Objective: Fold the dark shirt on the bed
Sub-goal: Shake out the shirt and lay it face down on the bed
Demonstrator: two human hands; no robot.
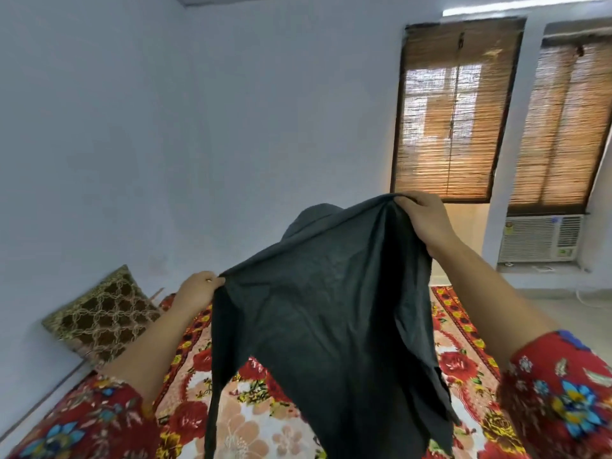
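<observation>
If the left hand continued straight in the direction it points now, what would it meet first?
Probably the dark shirt, whose edge the left hand pinches; what lies behind the cloth is hidden.

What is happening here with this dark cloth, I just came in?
A person holds the dark shirt up in the air above the bed, which has a red flowered cover. The left hand pinches one edge, lower down; the right hand grips another edge, higher. The shirt hangs open and loose between them, so no fold is made yet. A patterned cushion leans against the wall.
</observation>
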